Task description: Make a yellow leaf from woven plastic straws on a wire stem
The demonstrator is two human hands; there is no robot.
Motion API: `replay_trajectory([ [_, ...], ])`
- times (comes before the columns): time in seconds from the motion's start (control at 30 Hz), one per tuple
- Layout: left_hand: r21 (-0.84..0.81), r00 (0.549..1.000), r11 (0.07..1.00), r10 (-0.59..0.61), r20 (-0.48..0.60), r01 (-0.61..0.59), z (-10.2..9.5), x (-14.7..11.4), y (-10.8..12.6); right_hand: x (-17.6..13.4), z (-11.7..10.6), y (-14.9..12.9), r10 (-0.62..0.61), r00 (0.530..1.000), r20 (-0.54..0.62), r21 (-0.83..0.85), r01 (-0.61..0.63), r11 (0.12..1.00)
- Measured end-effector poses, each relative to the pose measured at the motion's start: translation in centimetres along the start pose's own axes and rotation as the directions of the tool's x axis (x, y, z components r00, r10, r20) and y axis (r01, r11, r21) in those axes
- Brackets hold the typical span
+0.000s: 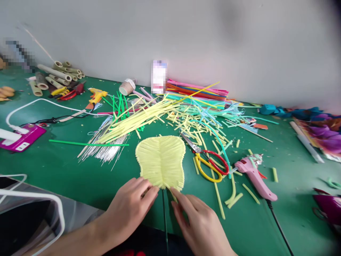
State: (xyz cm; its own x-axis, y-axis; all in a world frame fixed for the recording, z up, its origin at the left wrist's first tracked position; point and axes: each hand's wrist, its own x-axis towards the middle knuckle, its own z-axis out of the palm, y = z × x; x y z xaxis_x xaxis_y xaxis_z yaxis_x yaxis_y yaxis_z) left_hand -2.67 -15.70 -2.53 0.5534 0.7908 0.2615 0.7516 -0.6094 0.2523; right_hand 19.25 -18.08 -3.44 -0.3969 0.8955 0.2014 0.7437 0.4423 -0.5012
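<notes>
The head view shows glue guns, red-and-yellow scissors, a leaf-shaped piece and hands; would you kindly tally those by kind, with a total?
Glue guns, yellow glue gun and pink glue gun: 2
Scissors: 1
Leaf-shaped piece: 1
Hands, left hand and right hand: 2
Total: 6

A plain, pale grey wall (119, 35) stands behind a green-topped worktable (66, 165); the two meet along a line slanting downward to the right; a soft, dark blotch (231, 21) shows on the wall's upper right; the light is diffuse and fairly even, faintly pinkish at right.
</notes>
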Motion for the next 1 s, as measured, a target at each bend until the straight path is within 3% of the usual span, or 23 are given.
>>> replay_trajectory([
  [0.07,-0.048,0.998,0.998,-0.044,0.039,0.046,-0.5,-0.6,-0.2,0.1,-1.1,0.3,0.205,0.967,0.149,0.171,-0.229,0.958],
  [0.17,-0.075,0.963,0.978,-0.174,0.205,0.193,-2.0,-2.1,-0.8,0.4,-2.9,1.0,0.344,0.835,0.429,0.234,-0.470,0.851],
  [0.23,-0.047,0.877,0.949,-0.269,0.399,0.313,-3.2,-3.0,-1.2,0.7,-3.7,1.5,0.314,0.777,0.545,0.284,-0.524,0.803],
  [0.33,-0.052,0.748,0.913,-0.298,0.593,0.406,-4.6,-3.3,-1.7,1.1,-4.0,1.8,0.306,0.754,0.582,0.416,-0.599,0.684],
  [0.4,-0.130,0.721,0.889,-0.262,0.642,0.439,-5.1,-2.8,-1.7,1.5,-3.8,1.7,0.317,0.759,0.569,0.499,-0.625,0.601],
  [0.47,-0.182,0.735,0.872,-0.253,0.629,0.455,-5.1,-2.2,-1.8,2.0,-3.6,1.4,0.306,0.779,0.547,0.566,-0.614,0.551],
  [0.57,-0.036,0.791,0.897,-0.370,0.486,0.442,-4.5,-2.1,-2.0,2.6,-3.4,1.1,0.311,0.803,0.508,0.623,-0.592,0.511],
  [0.63,0.024,0.805,0.911,-0.376,0.459,0.411,-4.1,-2.5,-2.2,2.7,-3.1,1.0,0.325,0.815,0.480,0.637,-0.578,0.510],
  [0.77,-0.090,0.787,0.918,-0.278,0.550,0.387,-3.7,-3.1,-2.1,2.9,-1.9,0.9,0.348,0.867,0.356,0.659,-0.497,0.564],
  [1.0,-0.307,0.800,0.837,-0.231,0.554,0.454,-4.1,-2.0,-1.6,3.7,-0.1,0.6,0.307,0.948,0.079,0.625,-0.287,0.726],
])
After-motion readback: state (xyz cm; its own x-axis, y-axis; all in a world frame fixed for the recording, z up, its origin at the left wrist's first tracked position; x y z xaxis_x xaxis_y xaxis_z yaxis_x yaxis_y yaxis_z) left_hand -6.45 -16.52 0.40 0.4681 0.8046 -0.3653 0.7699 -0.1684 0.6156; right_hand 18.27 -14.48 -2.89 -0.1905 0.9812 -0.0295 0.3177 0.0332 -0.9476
